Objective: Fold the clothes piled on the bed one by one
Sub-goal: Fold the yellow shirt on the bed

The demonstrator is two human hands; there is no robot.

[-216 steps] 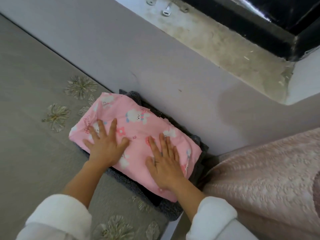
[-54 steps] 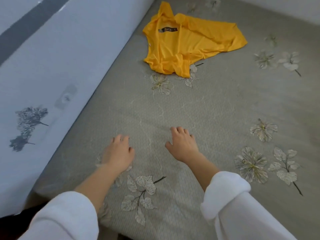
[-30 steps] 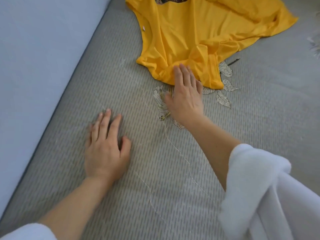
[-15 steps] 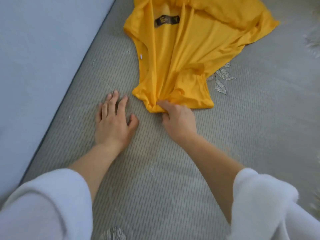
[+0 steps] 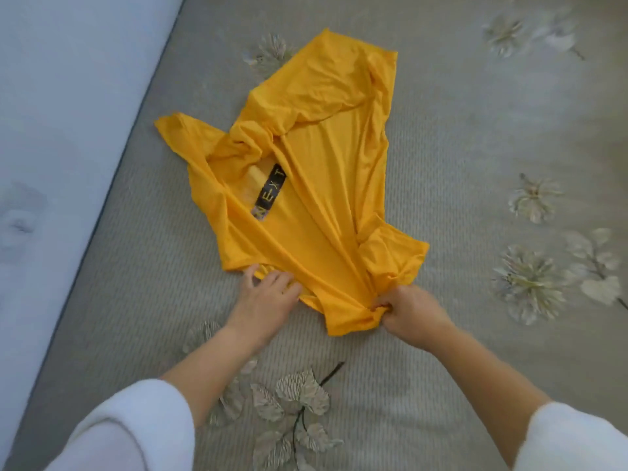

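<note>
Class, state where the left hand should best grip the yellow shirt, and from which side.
The free near corner of the yellow shirt, pinched from the near side: it lies flat beside the left hand, opposite the corner the right hand bunches.

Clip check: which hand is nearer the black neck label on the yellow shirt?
Left. The left hand touches the yellow shirt at its near edge, straight below the black label; the right hand grips a bunched corner farther to the right.
</note>
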